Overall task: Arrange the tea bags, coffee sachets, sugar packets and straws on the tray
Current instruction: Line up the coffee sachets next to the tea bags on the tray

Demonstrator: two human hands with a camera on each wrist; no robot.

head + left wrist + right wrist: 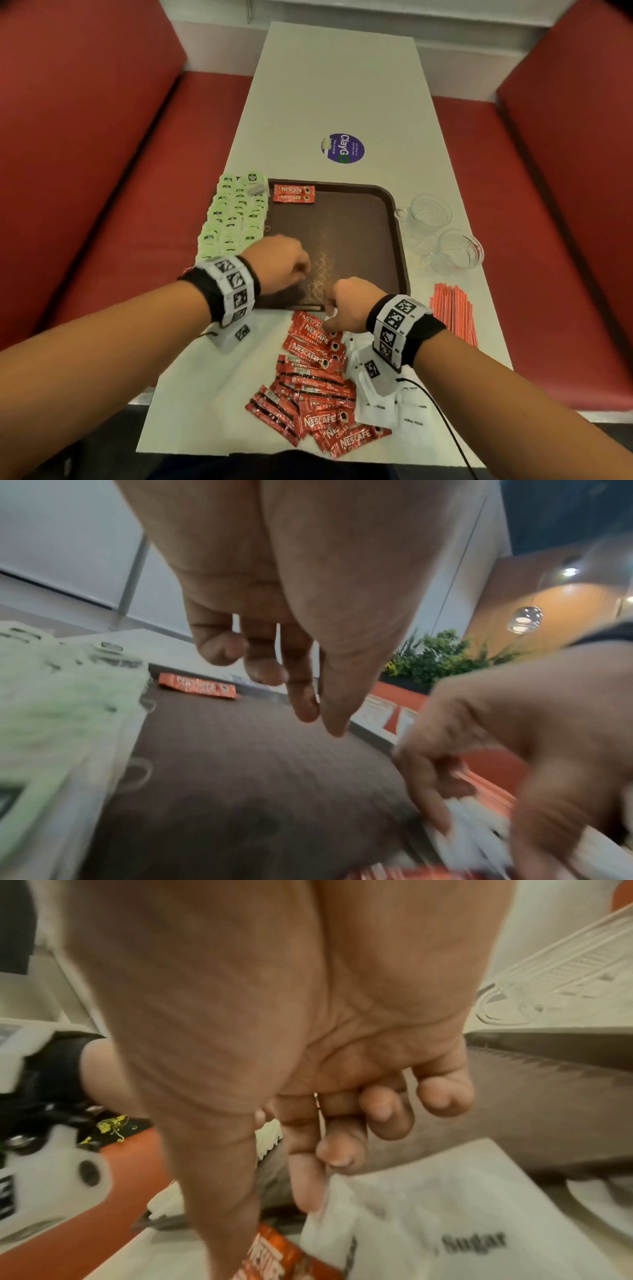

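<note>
A: We see two clear glass mugs (pixel 432 214) side by side on the white table (pixel 335 85).

B: We also see a round purple sticker (pixel 343 148) there, and red bench seats (pixel 113 192) either side.

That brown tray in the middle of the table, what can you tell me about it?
The dark brown plastic tray is roughly square with rounded corners, a raised rim and a fine textured floor that catches the light. It lies flat on the white table. Two red Nescafe coffee sachets lie side by side in its far left corner. Pale green tea bags crowd its left rim. The person's left hand hovers over its near part.
</note>
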